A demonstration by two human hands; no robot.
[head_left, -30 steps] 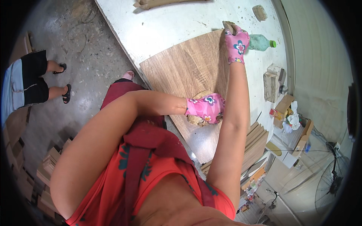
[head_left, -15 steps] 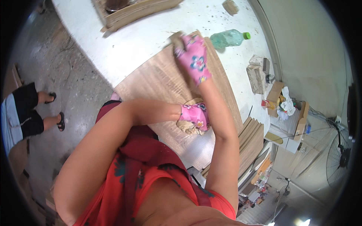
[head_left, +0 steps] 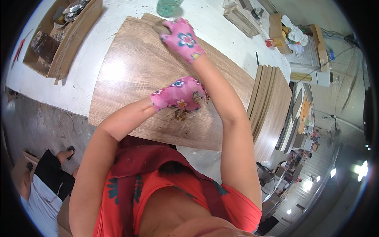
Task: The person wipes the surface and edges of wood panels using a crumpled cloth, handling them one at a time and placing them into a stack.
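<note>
Both my hands wear pink flowered gloves and work over a wood-grain board (head_left: 122, 83) lying on a white table. My left hand (head_left: 179, 94) is closed on a crumpled beige rag (head_left: 181, 113), pressed to the middle of the board. Farther off, my right hand (head_left: 182, 38) grips a small grey-brown pad (head_left: 160, 27) at the board's far edge. The pad's exact kind is unclear, as fingers cover part of it. A second board (head_left: 149, 16) shows beneath along the far side.
A green-tinted plastic bottle (head_left: 169, 7) stands just beyond the boards. At the left is an open wooden tray (head_left: 65, 59) with a dark jar (head_left: 44, 46). Stacked boards (head_left: 272, 106) lie to the right. Another person (head_left: 51, 177) is at lower left.
The view has turned, so the board and tray show more fully. My left hand has moved over the board with the rag, away from my body. My right hand still grips the pad.
</note>
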